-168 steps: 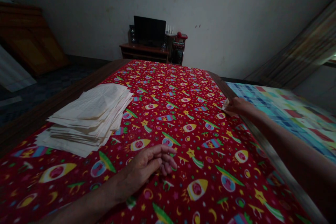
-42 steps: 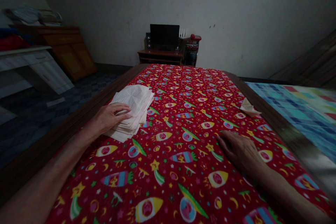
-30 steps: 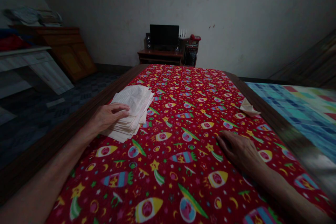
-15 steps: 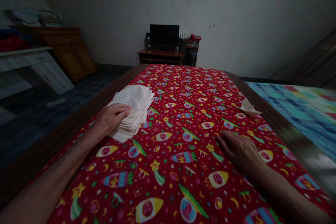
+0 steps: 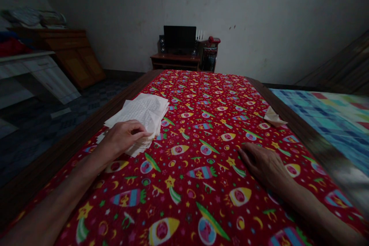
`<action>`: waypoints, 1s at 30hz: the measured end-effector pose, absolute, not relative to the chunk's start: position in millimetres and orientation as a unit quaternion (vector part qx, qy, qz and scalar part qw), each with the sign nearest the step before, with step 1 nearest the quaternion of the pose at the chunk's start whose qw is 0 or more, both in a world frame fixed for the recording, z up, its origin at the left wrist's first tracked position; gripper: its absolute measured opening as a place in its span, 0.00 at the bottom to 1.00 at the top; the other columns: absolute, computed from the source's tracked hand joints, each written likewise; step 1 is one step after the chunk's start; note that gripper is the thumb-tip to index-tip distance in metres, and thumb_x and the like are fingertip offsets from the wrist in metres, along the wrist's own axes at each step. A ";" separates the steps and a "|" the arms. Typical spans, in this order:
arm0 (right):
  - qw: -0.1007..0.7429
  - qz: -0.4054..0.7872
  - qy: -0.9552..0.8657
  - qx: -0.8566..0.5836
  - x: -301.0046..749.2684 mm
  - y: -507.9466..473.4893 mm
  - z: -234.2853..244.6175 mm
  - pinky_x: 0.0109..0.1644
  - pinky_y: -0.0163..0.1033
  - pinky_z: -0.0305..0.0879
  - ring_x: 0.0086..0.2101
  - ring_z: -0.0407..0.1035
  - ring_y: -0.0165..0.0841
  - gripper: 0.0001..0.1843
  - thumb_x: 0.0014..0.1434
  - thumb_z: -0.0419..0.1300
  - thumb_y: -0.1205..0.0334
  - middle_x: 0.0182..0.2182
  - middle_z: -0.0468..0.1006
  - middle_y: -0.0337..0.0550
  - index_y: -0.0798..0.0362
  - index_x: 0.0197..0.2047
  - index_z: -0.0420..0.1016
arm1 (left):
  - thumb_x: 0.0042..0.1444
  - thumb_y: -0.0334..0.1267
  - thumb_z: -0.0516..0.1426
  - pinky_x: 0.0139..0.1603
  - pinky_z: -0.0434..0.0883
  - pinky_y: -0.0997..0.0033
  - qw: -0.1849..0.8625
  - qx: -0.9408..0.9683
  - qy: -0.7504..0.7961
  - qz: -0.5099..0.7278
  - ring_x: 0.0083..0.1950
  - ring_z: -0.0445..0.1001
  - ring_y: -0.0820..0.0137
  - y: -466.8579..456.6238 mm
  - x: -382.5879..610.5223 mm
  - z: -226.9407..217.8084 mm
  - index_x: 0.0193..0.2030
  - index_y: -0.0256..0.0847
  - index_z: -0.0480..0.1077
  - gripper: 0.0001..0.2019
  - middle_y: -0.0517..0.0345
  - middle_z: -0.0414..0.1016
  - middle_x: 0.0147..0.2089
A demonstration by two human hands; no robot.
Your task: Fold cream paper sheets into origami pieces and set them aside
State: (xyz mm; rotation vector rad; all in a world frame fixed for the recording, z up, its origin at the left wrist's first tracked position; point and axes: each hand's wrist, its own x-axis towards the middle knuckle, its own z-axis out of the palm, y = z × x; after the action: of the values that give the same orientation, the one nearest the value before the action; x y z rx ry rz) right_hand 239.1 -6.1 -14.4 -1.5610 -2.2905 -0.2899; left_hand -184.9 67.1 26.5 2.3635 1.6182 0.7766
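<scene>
A stack of white written-on paper sheets (image 5: 145,117) lies on the left part of a red cloth with a rocket pattern (image 5: 201,153). My left hand (image 5: 122,138) is closed on the near corner of the top sheet, and that sheet is lifted and slid leftward off the stack. My right hand (image 5: 263,165) rests flat on the cloth at the right, fingers stretched out, holding nothing. A small folded piece of paper (image 5: 273,117) sits near the cloth's right edge, beyond my right hand.
The cloth covers a dark wooden table (image 5: 95,113). A bed with a blue chequered cover (image 5: 323,117) stands to the right. A low stand with a black screen (image 5: 179,40) is against the far wall. Wooden cabinets (image 5: 70,55) stand at the left.
My left hand went from resting on the stack to pinching the top sheet, which has lifted and shifted to the left. My right hand has stayed flat on the cloth.
</scene>
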 end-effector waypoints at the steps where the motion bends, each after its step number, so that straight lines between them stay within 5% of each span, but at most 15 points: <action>1: 0.176 -0.103 -0.808 -0.552 239.0 -6.0 -14.3 0.27 0.36 0.50 0.21 0.62 0.30 0.15 0.66 0.47 0.55 0.20 0.68 0.38 0.50 0.27 0.60 | 0.52 0.51 0.55 0.34 0.65 0.73 0.095 0.797 0.540 0.253 0.32 0.73 0.69 68.0 -184.4 26.4 0.25 0.42 0.73 0.16 0.59 0.76 0.30; 7: 0.176 -0.092 -0.810 -0.551 238.7 -6.7 -13.4 0.28 0.36 0.52 0.22 0.63 0.31 0.15 0.65 0.47 0.55 0.22 0.69 0.38 0.50 0.29 0.63 | 0.52 0.55 0.53 0.35 0.68 0.71 0.108 0.782 0.548 0.276 0.34 0.72 0.67 76.0 -185.9 21.3 0.35 0.40 0.73 0.19 0.54 0.74 0.36; 13: 0.170 -0.088 -0.810 -0.554 238.6 -6.9 -13.1 0.29 0.36 0.53 0.23 0.64 0.31 0.14 0.66 0.47 0.55 0.23 0.69 0.38 0.50 0.30 0.63 | 0.50 0.51 0.58 0.45 0.67 0.66 0.000 0.792 0.567 0.227 0.45 0.69 0.62 75.6 -183.9 4.8 0.48 0.40 0.67 0.23 0.52 0.69 0.43; 19: 0.170 -0.089 -0.809 -0.556 238.9 -6.9 -13.1 0.28 0.36 0.52 0.23 0.64 0.31 0.14 0.66 0.46 0.55 0.23 0.70 0.39 0.50 0.30 0.63 | 0.53 0.49 0.56 0.49 0.66 0.65 -0.056 0.798 0.568 0.192 0.48 0.68 0.61 73.9 -182.2 -0.8 0.47 0.40 0.65 0.19 0.51 0.68 0.46; 30: 0.171 -0.085 -0.809 -0.556 240.6 -6.3 -15.4 0.28 0.37 0.51 0.22 0.63 0.30 0.15 0.66 0.46 0.54 0.22 0.67 0.37 0.50 0.29 0.62 | 0.53 0.44 0.55 0.35 0.64 0.64 -0.197 0.764 0.598 0.144 0.43 0.69 0.59 45.2 -155.3 12.4 0.35 0.42 0.63 0.09 0.53 0.70 0.39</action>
State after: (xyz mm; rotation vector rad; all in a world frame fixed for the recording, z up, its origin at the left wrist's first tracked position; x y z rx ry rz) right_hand 240.6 -6.3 -15.4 -1.5786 -2.2965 -0.2421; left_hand -155.3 45.2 12.4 2.7557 2.1569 0.5204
